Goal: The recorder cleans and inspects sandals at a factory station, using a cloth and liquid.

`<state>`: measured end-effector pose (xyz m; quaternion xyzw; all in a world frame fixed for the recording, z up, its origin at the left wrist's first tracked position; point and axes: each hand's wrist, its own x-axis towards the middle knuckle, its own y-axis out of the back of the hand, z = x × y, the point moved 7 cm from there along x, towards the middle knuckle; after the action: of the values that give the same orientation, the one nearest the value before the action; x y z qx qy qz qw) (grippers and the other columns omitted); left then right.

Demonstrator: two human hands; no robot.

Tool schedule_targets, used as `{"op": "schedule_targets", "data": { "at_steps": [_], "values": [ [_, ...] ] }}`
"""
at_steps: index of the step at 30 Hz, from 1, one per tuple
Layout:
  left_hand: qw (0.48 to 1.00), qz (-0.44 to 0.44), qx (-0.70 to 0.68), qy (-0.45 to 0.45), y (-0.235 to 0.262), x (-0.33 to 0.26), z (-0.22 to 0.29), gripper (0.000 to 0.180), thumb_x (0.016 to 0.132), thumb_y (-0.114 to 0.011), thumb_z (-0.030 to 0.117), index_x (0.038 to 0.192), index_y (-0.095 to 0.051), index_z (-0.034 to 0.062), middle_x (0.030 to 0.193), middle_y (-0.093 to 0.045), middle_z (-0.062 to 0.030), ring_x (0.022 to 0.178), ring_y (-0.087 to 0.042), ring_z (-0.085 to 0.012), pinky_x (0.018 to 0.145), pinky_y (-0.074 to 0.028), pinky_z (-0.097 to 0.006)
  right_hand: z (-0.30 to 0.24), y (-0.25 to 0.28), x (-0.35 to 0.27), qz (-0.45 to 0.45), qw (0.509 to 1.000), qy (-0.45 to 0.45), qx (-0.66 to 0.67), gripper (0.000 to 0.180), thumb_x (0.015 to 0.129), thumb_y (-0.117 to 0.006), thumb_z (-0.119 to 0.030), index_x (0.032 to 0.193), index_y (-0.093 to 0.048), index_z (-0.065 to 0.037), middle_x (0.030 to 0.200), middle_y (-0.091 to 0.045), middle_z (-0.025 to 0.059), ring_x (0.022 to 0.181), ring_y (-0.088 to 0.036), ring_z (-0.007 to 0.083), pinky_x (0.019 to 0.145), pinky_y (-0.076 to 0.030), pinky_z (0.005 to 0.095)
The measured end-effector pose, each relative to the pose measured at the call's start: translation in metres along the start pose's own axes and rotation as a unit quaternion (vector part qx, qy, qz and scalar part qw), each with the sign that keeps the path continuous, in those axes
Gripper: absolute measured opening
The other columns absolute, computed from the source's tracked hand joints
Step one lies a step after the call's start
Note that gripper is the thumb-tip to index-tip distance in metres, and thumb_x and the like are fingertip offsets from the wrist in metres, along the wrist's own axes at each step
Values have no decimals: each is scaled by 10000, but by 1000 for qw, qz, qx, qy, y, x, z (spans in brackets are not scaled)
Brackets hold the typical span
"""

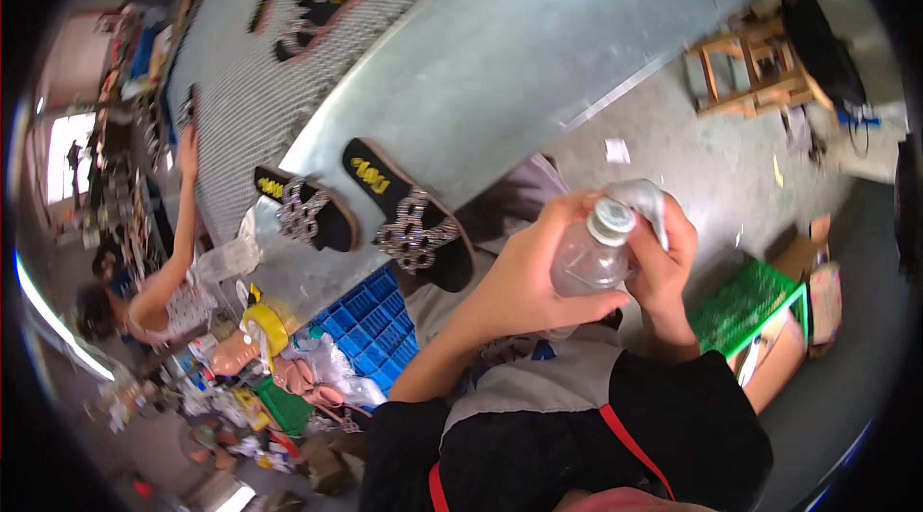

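At frame centre the clear plastic bottle with white screw cap (591,257) was clamped in the left hand (524,276); the right hand (663,257), closed behind its neck, would best be kept steady.

You see a clear plastic bottle (588,260) with a white cap (611,220), black sandals (411,214) with yellow print and sparkly silver straps on the grey metal bench (500,60), a blue crate (370,320), a green crate (745,305), and your black sleeve (687,416).
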<state>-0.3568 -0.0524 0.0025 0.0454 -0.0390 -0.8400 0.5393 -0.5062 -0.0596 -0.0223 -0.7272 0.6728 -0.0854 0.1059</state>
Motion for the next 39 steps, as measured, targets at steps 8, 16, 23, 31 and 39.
{"op": "schedule_targets", "data": {
  "at_steps": [8, 16, 23, 31, 39],
  "values": [
    [927, -43, -270, 258, -57, -2, -89, 1032, 839, -819, 60, 1628, -155, 15, 1290, -630, -143, 1217, -599, -204, 1026, -485, -361, 87, 55, -33, 23, 954, -257, 156, 282, 1061, -539, -71, 1324, -641, -53, 749, -515, -70, 562, -351, 19, 501, -261, 229],
    [899, -91, -272, 330, -71, 7, -101, 1041, 887, -790, 87, 1647, -82, 18, 1156, -669, -117, 1081, -639, -165, 921, -531, -325, 95, 79, -39, 58, 951, -276, 128, 262, 1067, -551, -100, 1311, -634, -53, 723, -487, -77, 572, -345, 20, 506, -268, 230],
    [910, -61, -274, 304, -71, 17, -106, 1028, 886, -814, 124, 1629, -119, -27, 1230, -613, -115, 1068, -628, -159, 882, -534, -308, 90, 83, -31, 49, 954, -277, 105, 251, 1047, -521, -60, 1274, -606, 7, 854, -664, 1, 539, -298, 26, 487, -223, 247],
    [883, -97, -285, 361, -73, 20, -102, 948, 911, -811, 216, 1600, -205, -21, 1207, -628, -109, 1040, -629, -149, 831, -534, -294, 99, 91, -34, 68, 947, -297, 104, 265, 1041, -540, -80, 1284, -642, -60, 690, -474, -73, 536, -337, 18, 485, -258, 233],
    [893, -73, -276, 348, -67, 16, -96, 917, 904, -808, 218, 1586, -239, -12, 1164, -659, -109, 982, -652, -146, 809, -542, -288, 94, 79, -30, 52, 951, -283, 109, 288, 1029, -545, -70, 1296, -653, -62, 670, -440, -82, 527, -311, 18, 484, -224, 232]
  ]
}}
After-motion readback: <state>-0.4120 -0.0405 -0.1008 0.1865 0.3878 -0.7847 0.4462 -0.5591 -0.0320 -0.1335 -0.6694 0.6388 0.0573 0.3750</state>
